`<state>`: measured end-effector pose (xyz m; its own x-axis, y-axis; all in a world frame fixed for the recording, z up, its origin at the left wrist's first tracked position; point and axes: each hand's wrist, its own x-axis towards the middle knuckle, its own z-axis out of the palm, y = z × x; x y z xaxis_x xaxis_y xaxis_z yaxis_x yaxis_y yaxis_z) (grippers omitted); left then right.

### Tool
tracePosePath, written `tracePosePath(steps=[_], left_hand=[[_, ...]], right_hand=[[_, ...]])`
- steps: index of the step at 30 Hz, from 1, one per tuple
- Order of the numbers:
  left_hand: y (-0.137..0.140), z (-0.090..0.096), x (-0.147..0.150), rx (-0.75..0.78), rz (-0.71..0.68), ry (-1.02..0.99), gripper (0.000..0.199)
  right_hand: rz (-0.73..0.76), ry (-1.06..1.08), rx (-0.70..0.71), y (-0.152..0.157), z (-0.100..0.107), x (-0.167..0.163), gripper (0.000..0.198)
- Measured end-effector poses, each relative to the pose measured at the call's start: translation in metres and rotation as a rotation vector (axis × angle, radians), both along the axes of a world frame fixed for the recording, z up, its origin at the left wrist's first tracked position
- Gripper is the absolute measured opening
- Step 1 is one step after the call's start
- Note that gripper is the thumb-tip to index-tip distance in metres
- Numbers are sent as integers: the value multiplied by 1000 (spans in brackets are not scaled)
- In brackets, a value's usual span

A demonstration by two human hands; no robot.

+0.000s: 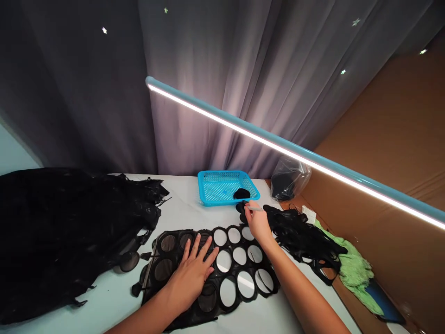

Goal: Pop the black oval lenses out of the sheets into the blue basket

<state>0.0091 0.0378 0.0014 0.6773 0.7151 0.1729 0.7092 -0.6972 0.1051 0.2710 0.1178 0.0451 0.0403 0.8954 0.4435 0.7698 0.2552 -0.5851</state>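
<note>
My left hand (194, 269) lies flat with fingers spread on a black sheet (194, 320) patterned with rows of ovals. Toward the right, several ovals are cut-out holes with white showing through; those around the left hand are filled with dark, see-through material. My right hand (257, 225) is closed around a slim pale tool (255, 208), whose exact kind I cannot make out. Small dark pieces (239, 209) are at its fingertips, just in front of the blue basket (208, 203). Inside that basket, a black rounded piece (242, 193) rests near the front right corner.
A large heap of black sheets (69, 241) covers the left side of the table. Tangled black scraps (302, 232) lie right of the right hand, beside a green cloth (354, 264). Behind them stands a clear plastic bag (290, 178). A lit tube lamp (243, 127) crosses above.
</note>
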Motion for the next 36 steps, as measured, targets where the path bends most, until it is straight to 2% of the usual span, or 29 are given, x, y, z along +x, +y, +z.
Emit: tracePosePath(steps=[2, 4, 8, 11, 16, 26, 32, 36], left_hand=[[0, 0, -6, 15, 7, -22, 46], [-1, -1, -17, 48, 33, -50, 46], [-7, -4, -38, 91, 47, -68, 42], [-12, -5, -45, 85, 30, -53, 43], [-17, -7, -44, 98, 57, -13, 46], [-19, -9, -43, 135, 65, -4, 46], [-19, -11, -43, 150, 70, -12, 46], [-19, -10, -42, 153, 71, 7, 45]], right_hand=[[57, 3, -3, 3, 7, -9, 15], [194, -16, -28, -2, 7, -33, 13], [518, -57, -135, -24, -6, -82, 12], [644, 10, -230, -34, -13, -93, 11], [690, 106, -307, -35, -13, -84, 6], [712, 112, -359, -34, -16, -84, 8], [698, 62, -328, -38, -14, -85, 8], [700, -142, -184, -48, -19, -95, 10]])
